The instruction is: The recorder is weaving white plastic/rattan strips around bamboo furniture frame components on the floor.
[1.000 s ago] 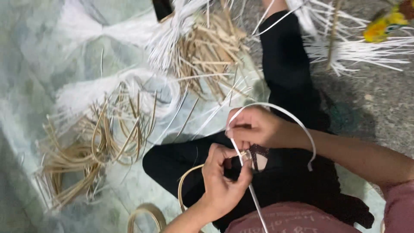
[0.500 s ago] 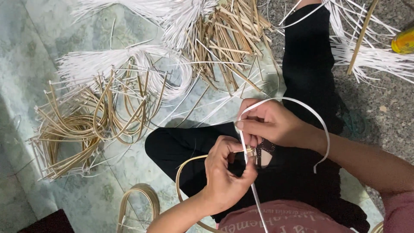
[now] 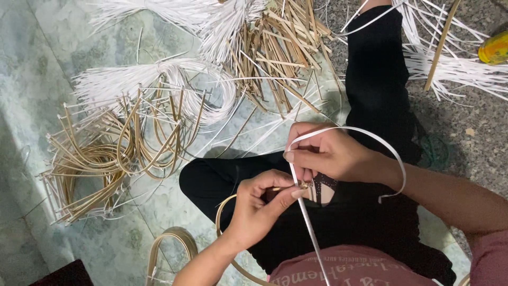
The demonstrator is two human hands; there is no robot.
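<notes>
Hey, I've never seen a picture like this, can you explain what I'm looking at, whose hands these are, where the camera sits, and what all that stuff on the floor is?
This is a view from a camera worn on a person's head, looking down at their own lap and hands. The person sits on the floor in black trousers. The left hand and right hand meet over the lap, and both have a grip on a thin white strip that loops over the right wrist. A small woven piece sits between the fingers, partly hidden. On the floor lie bundles of white strips and piles of tan cane strips, some bent into curves. A yellow object shows at the top right edge.
</notes>
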